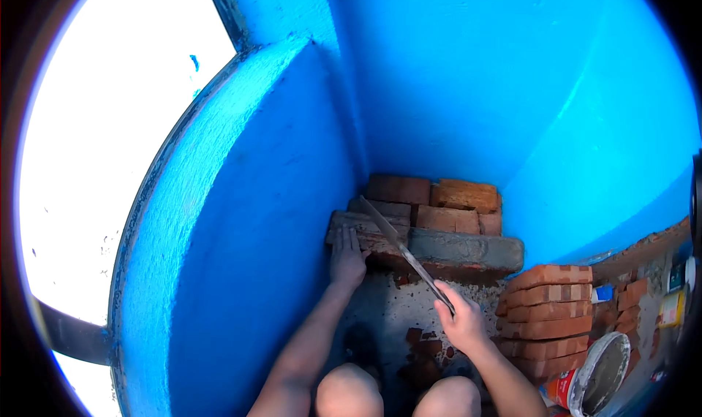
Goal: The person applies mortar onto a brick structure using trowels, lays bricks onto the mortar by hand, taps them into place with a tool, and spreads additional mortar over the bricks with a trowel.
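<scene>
My left hand (pixel 346 259) lies with its fingers stretched out on the front of a mortar-smeared brick (pixel 373 230) at the left end of a low brick structure, beside the blue wall. A trowel (pixel 402 247) with a long, narrow-looking blade is in my right hand (pixel 463 320), its fingers wrapped round the handle. The blade slants up and left, and its tip is over the bricks near my left hand. Right of that brick, a band of wet grey mortar (pixel 468 247) coats the front course. Behind it sit several red bricks (pixel 447 219), stepping up into the corner.
A stack of red bricks (pixel 547 311) stands at the right, with a mortar-crusted bucket (pixel 607 373) in front of it. Broken brick pieces (pixel 424 355) litter the floor between my knees and the structure. Blue walls (pixel 263 220) close in on the left and back.
</scene>
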`<state>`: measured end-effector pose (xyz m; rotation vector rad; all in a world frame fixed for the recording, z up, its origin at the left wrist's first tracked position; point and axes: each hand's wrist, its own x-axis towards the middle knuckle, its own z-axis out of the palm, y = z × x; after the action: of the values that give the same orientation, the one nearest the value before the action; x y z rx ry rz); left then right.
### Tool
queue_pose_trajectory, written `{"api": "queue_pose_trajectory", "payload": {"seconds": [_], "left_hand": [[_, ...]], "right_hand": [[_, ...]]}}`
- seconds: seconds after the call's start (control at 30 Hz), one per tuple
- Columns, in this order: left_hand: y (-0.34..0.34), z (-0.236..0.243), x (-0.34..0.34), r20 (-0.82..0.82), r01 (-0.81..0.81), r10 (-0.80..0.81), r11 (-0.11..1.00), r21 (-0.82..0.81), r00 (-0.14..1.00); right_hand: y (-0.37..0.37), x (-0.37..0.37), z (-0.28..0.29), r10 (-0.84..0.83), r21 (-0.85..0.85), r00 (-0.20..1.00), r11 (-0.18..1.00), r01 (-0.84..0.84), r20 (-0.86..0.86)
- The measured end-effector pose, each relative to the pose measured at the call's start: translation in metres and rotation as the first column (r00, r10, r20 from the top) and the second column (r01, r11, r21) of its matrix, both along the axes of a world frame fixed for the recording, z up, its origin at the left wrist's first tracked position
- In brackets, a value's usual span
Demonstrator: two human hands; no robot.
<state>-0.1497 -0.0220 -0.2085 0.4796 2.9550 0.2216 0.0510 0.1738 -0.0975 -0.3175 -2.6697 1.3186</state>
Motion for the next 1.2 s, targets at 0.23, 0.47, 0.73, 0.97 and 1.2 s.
{"api": "queue_pose_trajectory", "payload": {"seconds": [0.23,0.47,0.73,0.97,1.2], "left_hand": [[-0.004,-0.010,-0.002,-0.053,0.017,-0.014,0.999,0.052,0.999],[-0.012,-0.020,-0.004,-0.104,0.045,-0.035,0.994,0.100,0.994],[-0.001,-0.012,-0.001,-0.094,0.035,-0.033,0.999,0.021,0.995],[-0.008,-0.020,-0.003,-0.115,0.056,-0.053,0.998,0.026,0.992],[-0.071,-0.090,-0.060,-0.184,0.217,-0.235,0.970,-0.112,0.955]], "right_hand": [[-0.028,-0.073,-0.067,0.058,-0.006,0.986,0.998,-0.060,-0.156],[-0.040,-0.082,-0.084,0.022,-0.086,0.993,0.996,-0.032,-0.115],[-0.035,-0.068,-0.099,0.032,0.015,0.993,0.999,-0.031,-0.114],[-0.016,-0.034,-0.036,-0.031,-0.301,0.998,0.952,0.048,0.063],[0.053,0.211,0.089,-0.268,-0.348,0.963,0.900,0.263,0.034]]}}
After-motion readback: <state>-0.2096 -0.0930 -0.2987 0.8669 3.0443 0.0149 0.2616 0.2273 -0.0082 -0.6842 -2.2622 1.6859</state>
